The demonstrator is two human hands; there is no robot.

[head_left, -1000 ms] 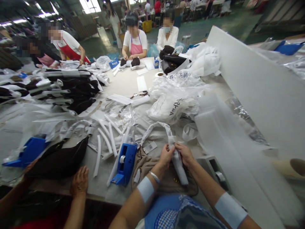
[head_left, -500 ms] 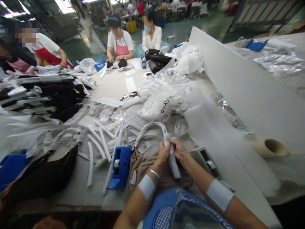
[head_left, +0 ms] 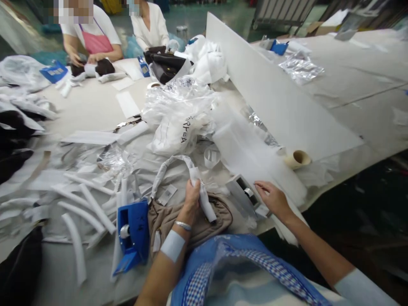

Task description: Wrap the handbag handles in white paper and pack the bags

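A taupe handbag [head_left: 219,212] lies on the table in front of me. Its curved strap [head_left: 170,163] is wrapped in white padding. My left hand [head_left: 192,196] is closed around the wrapped strap, where a white foam sheet [head_left: 206,207] covers its lower right part. To the right, my right hand [head_left: 272,199] is beside a grey tape dispenser [head_left: 237,187], its fingers loosely extended toward the tape roll; no item shows in them. A blue tape dispenser [head_left: 132,233] stands left of the bag, and a white tag [head_left: 168,194] lies by the strap.
White foam tubes [head_left: 95,204] litter the left side. Plastic bags [head_left: 178,114] are heaped ahead, and a large white board [head_left: 280,97] leans across the right with a cardboard tube [head_left: 299,158] near it. Two people sit opposite, one handling a dark item [head_left: 105,66].
My right hand has left the wrapped strap and moved right to the grey tape dispenser. My left hand still grips the strap. The view has turned to the right.
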